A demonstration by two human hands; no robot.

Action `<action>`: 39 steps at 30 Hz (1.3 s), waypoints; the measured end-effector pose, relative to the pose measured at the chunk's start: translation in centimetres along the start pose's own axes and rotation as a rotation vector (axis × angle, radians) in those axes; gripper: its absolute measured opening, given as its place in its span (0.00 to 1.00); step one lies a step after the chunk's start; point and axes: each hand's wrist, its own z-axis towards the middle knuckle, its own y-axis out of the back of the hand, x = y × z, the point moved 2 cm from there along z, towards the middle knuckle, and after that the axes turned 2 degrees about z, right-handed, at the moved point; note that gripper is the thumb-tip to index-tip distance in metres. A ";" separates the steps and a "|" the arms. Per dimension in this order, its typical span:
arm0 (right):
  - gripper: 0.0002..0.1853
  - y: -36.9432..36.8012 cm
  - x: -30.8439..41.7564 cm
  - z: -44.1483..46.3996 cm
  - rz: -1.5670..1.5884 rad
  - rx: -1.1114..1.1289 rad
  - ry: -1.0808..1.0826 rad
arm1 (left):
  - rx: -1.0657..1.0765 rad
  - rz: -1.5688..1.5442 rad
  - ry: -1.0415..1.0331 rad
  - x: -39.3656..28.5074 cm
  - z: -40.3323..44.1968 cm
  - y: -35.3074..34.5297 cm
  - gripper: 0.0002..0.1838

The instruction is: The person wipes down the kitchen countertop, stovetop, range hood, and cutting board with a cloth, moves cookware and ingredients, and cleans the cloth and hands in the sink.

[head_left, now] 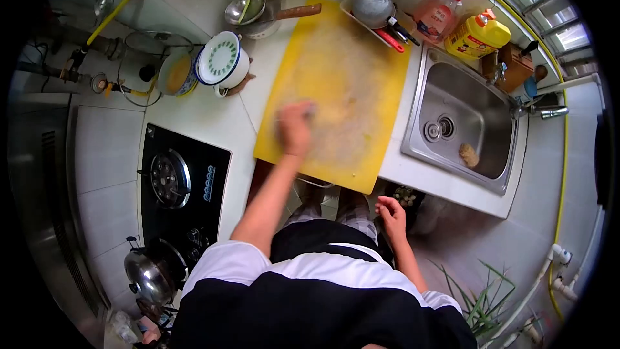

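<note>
A large yellow board [342, 84] lies on the white counter, with pale smears over its surface. My left hand [296, 130] is over the board's left part, fingers closed around something greyish that motion blur makes unclear. Off the counter's front edge, my right hand [392, 214] hangs with loosely curled fingers and nothing visible in it.
On the right is a steel sink [462, 119] holding a brown scrubber [469, 155]. Behind stand a red bottle [439, 16] and a yellow jug [478, 35]. A white enamel pot [223, 59], a cleaver [274, 16] and a black stove [184, 184] are left.
</note>
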 end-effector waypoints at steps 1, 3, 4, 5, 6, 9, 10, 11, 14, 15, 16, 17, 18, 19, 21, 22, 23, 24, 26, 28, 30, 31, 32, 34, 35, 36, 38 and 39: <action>0.13 -0.5 -0.3 -0.2 0.025 0.033 -0.076 | -0.076 0.049 0.106 4.8 -0.5 2.2 0.12; 0.20 -1.7 -1.4 -0.4 0.162 -0.012 -0.228 | -0.252 0.256 0.215 6.3 -3.1 3.1 0.11; 0.23 -2.5 -1.7 -0.1 0.259 -0.033 -0.292 | -0.183 0.316 0.231 6.0 -4.4 1.9 0.12; 0.29 -3.1 -2.7 0.2 0.337 -0.040 -0.323 | 0.193 0.138 0.457 3.3 -5.1 0.1 0.11; 0.29 -3.9 -3.0 0.0 0.332 -0.045 -0.321 | 0.075 -0.039 0.043 1.1 -8.4 -3.3 0.11; 0.29 -6.1 -3.8 0.8 0.731 -0.039 -0.355 | 0.639 -0.489 -0.265 -8.9 -12.9 -5.0 0.17; 0.28 -8.3 -1.6 0.4 0.758 -0.107 -0.208 | 0.605 -0.508 -0.238 -10.9 -13.6 -4.2 0.17; 0.28 -8.7 -2.4 0.9 0.776 -0.071 -0.180 | 0.564 -0.521 -0.172 -11.5 -13.0 -2.8 0.18; 0.28 -9.2 -3.7 2.5 0.893 0.008 -0.274 | 0.433 -0.622 0.023 -7.9 -9.8 0.3 0.18; 0.24 -10.2 -2.4 2.9 0.954 -0.038 -0.247 | 0.319 -0.517 -0.054 -5.2 -8.0 1.9 0.18; 0.24 -10.6 -2.9 3.5 0.968 -0.037 -0.231 | 0.238 -0.344 -0.091 -2.6 -6.1 4.3 0.21; 0.23 -10.7 -4.0 4.3 0.961 -0.111 -0.182 | 0.180 -0.314 0.015 1.0 -4.9 5.7 0.22; 0.21 -10.8 -4.6 4.8 0.954 -0.185 -0.133 | 0.097 -0.240 0.037 3.1 -3.2 8.4 0.23; 0.19 -10.9 -4.3 4.6 0.939 -0.197 -0.113 | -0.031 -0.047 0.015 6.7 -2.3 9.8 0.25; 0.19 -10.6 -3.9 4.2 0.905 -0.223 -0.094 | -0.102 0.156 0.160 13.3 -0.9 12.6 0.25; 0.18 -10.5 -3.9 4.0 0.861 -0.247 -0.095 | -0.145 0.225 0.257 15.7 -0.6 13.6 0.24; 0.19 -9.9 -4.0 3.5 0.843 -0.240 -0.088 | -0.105 0.302 0.314 18.3 -0.5 14.2 0.24; 0.19 -9.2 -4.1 2.9 0.820 -0.257 -0.085 | -0.065 0.379 0.371 19.8 -0.5 14.4 0.23; 0.20 -7.8 -4.2 1.2 0.794 -0.279 -0.109 | -0.046 0.500 0.389 18.8 0.2 14.4 0.24; 0.19 -6.2 -4.8 -0.4 0.760 -0.291 -0.105 | -0.158 0.488 0.316 15.6 1.1 13.0 0.25; 0.18 -6.0 -4.4 -1.8 0.747 -0.327 -0.153 | -0.072 0.127 0.148 12.3 2.6 9.0 0.25; 0.17 -5.6 -4.4 -2.2 0.737 -0.332 -0.163 | 0.019 -0.112 0.183 9.7 3.3 6.4 0.25; 0.17 -5.1 -4.4 -2.5 0.728 -0.334 -0.171 | 0.092 -0.209 0.124 9.0 3.8 2.5 0.21; 0.17 -4.4 -4.2 -2.9 0.712 -0.380 -0.181 | 0.337 -0.585 0.249 6.5 4.8 -5.4 0.18; 0.17 -4.1 -3.7 -3.1 0.688 -0.343 -0.138 | 0.513 -0.707 0.557 1.5 5.8 -5.9 0.18; 0.18 -3.8 -4.1 -3.0 0.712 -0.349 -0.158 | 0.561 -0.747 0.665 -1.4 6.5 -7.7 0.18; 0.17 -3.5 -3.8 -3.4 0.709 -0.313 -0.170 | 0.599 -0.788 0.768 -4.8 8.3 -11.5 0.17; 0.17 -3.3 -4.3 -3.4 0.714 -0.303 -0.170 | 0.567 -0.803 0.807 -5.8 9.0 -13.4 0.18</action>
